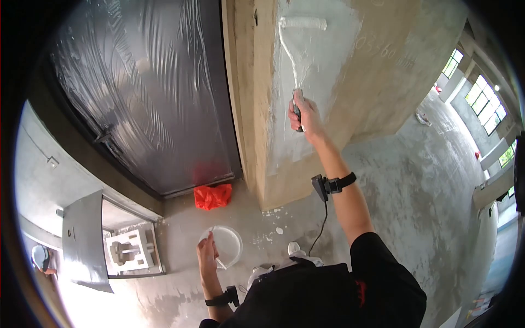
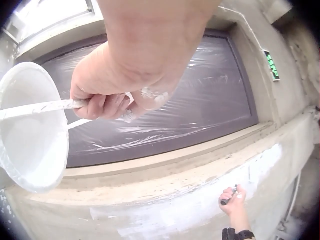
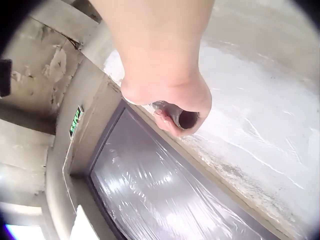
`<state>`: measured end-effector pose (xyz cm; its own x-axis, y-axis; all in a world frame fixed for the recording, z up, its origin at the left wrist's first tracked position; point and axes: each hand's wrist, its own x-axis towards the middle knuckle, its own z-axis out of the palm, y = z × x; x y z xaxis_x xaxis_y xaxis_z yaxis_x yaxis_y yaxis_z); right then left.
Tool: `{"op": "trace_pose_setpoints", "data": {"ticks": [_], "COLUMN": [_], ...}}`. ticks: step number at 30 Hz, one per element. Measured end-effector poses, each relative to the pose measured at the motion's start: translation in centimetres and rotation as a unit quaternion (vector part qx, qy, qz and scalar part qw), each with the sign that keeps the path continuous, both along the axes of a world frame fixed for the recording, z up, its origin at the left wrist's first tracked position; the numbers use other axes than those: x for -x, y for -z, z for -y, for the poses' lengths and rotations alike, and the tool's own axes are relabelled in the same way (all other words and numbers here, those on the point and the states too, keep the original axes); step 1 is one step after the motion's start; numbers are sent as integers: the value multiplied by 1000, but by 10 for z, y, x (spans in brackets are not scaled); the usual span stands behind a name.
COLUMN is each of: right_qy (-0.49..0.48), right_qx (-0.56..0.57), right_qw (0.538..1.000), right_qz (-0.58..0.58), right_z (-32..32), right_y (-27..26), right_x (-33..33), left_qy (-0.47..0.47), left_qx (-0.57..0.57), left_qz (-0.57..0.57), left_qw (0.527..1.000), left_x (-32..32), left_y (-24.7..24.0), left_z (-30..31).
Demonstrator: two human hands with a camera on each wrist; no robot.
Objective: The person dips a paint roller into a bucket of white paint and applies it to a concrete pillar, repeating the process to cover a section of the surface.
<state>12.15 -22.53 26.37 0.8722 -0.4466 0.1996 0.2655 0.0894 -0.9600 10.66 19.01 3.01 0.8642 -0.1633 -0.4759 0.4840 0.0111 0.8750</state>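
Black top right under the lens. Right hand up high, fingers wrapped tight round the roller handle, roller sleeve flat against the wall at the top of the wet white patch, arm stretched, probably for reach. Left hand down low, curled round a paint-smeared strip across the white bucket, held off the floor, presumably for quick reloads. Plastic-wrapped door just beside the patch, likely masked against splatter. Red bag at its foot.
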Motion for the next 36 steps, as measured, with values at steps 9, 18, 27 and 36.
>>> {"op": "trace_pose_setpoints", "data": {"ticks": [9, 18, 27, 36], "right_qy": [1, -10, 174, 161], "right_qx": [-54, -132, -30, 104], "right_qw": [996, 976, 984, 981], "right_qz": [-68, -175, 10, 12], "right_z": [-3, -27, -20, 12], "right_y": [112, 210, 242, 44], "right_x": [25, 69, 50, 14], "left_qy": [22, 43, 41, 63], "left_qx": [-2, -3, 14, 57], "left_qz": [-37, -28, -42, 47], "left_qw": [999, 999, 998, 995], "left_x": [-14, -22, -23, -7], "left_y": [17, 33, 8, -15], "left_z": [-10, -23, -22, -11]}}
